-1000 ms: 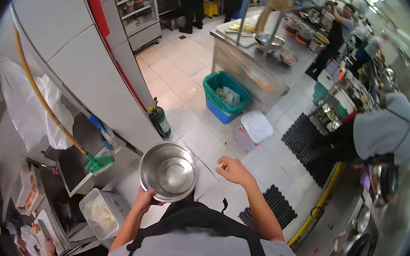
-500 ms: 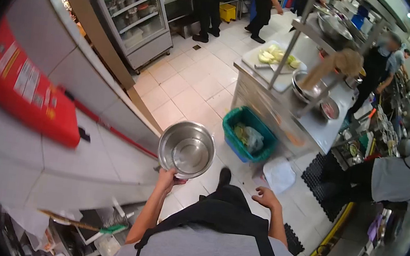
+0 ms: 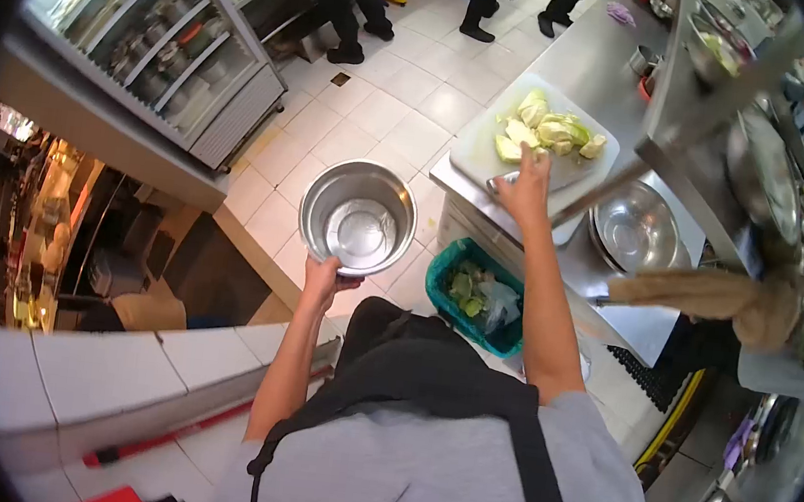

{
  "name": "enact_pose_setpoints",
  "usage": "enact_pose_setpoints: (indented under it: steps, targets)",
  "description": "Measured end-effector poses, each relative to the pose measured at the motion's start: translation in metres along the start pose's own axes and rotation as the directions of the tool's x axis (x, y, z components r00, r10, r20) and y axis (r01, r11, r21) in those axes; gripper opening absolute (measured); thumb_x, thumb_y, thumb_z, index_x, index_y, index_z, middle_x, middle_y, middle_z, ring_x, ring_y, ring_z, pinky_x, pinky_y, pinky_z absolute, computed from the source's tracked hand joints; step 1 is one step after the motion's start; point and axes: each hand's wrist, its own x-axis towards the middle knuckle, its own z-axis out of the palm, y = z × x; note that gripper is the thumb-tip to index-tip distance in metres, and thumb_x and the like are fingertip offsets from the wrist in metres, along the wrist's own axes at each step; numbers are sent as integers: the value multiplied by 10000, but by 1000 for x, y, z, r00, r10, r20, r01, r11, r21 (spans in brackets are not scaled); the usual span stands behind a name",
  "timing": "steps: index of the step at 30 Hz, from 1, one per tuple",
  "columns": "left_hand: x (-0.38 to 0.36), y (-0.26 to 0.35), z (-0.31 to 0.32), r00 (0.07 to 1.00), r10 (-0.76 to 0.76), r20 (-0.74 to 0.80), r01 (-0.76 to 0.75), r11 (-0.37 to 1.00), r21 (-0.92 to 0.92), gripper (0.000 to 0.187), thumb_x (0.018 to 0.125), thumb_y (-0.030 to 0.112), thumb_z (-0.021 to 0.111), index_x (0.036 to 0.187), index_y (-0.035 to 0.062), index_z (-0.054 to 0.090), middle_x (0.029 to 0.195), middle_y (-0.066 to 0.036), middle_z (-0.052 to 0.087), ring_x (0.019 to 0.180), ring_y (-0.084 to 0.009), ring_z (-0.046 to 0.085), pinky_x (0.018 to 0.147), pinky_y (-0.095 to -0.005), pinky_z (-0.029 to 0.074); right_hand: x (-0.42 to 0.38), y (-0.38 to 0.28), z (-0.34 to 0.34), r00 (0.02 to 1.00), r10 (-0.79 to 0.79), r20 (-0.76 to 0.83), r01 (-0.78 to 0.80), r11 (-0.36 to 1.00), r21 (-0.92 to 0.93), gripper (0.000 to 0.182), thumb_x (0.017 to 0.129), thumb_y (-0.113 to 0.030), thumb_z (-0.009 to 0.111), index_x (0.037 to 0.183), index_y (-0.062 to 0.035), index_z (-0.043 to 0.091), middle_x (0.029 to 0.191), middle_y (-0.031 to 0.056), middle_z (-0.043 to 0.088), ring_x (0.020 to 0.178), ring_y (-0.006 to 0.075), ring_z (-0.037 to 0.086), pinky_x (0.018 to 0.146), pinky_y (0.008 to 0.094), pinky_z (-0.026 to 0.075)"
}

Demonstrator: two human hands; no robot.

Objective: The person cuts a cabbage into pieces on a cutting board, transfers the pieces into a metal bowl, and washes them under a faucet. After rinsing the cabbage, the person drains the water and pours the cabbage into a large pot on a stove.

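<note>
My left hand [image 3: 320, 284] is closed on the near rim of a deep steel bowl [image 3: 358, 217], which is held up over the floor and shows nothing inside. On the right, my right hand [image 3: 526, 193] reaches over a white cutting board [image 3: 586, 177], fingers stretched forward to the edge of the cut cabbage pieces [image 3: 557, 130]. A knife [image 3: 498, 181] lies at that hand, its handle end showing on the left and the rest partly covered by the hand.
Below the counter stands a green-lined bin [image 3: 437, 289] with scraps and a plastic bag. Steel bowls [image 3: 635, 227] sit beside the board, under a shelf post and a hanging brown cloth [image 3: 711, 295]. A glass-door fridge [image 3: 230, 115] stands ahead left. People stand at the back.
I have moved forward to the counter with the bowl still in my left hand. My right hand has gone from beside my body out over the cutting board, at the knife and cabbage.
</note>
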Motion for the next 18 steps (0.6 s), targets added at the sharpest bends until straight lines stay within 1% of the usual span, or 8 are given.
enact_pose_setpoints:
  steps: [2,5,6,9,11,13,14,18]
  targets:
    - [56,23,20,999,29,28,-29,999,26,552,793,-22,445,1334,-70,349,981,-309,649,693,-394,728,526,-440,655,42,4,15,985,138,-106,-149,984,-99,911,746,-312,837,1513,-105,391,1446,370,313,1292,562,409,1103,518,386]
    - [158,39,45,992,54,114,-72,986,153,606,812,-11,445,1391,-32,266,1092,-288,618,737,-407,725,513,-444,660,90,46,52,918,234,-321,-289,948,-133,1027,723,-420,851,1560,-132,329,1495,387,237,1338,595,344,1132,553,343]
    - [188,44,55,991,30,128,-51,985,165,607,813,-9,448,1392,-23,266,1105,-285,611,743,-405,725,516,-441,660,97,51,57,899,306,-314,-342,938,-65,1036,721,-478,843,1554,-129,333,1497,396,224,1352,595,323,1135,567,326]
    - [277,65,94,969,-67,236,30,987,157,613,820,-15,457,1396,13,250,1161,-288,574,755,-385,724,528,-429,660,99,47,83,880,364,-305,-407,909,-88,1028,727,-464,842,1553,-126,332,1492,394,232,1364,585,306,1129,584,326]
    - [307,88,124,952,-127,278,62,971,232,620,838,-15,472,1402,25,217,1184,-293,555,715,-372,719,503,-416,646,99,30,105,881,316,-352,-411,880,-238,893,742,-433,834,1475,-95,450,1450,350,296,1317,553,357,1090,580,360]
    - [343,78,143,956,-80,281,-9,952,305,640,862,-7,476,1427,34,178,1194,-303,545,655,-359,708,479,-397,629,104,3,120,882,319,-347,-435,833,-341,808,748,-405,832,1417,-77,520,1415,324,334,1274,533,394,1066,566,382]
    - [349,86,153,944,-87,318,-34,934,356,663,878,8,488,1452,38,157,1192,-309,544,622,-357,699,468,-382,617,107,-5,129,885,231,-404,-386,849,-361,690,746,-362,836,1324,-74,594,1337,277,410,1201,481,440,1022,546,397]
    - [379,101,182,884,-205,420,-54,848,527,680,876,27,516,1447,-22,149,1146,-308,570,635,-335,706,497,-365,617,120,-20,165,869,192,-457,-374,859,-349,622,756,-330,829,1282,-81,608,1235,222,485,1155,421,460,988,539,390]
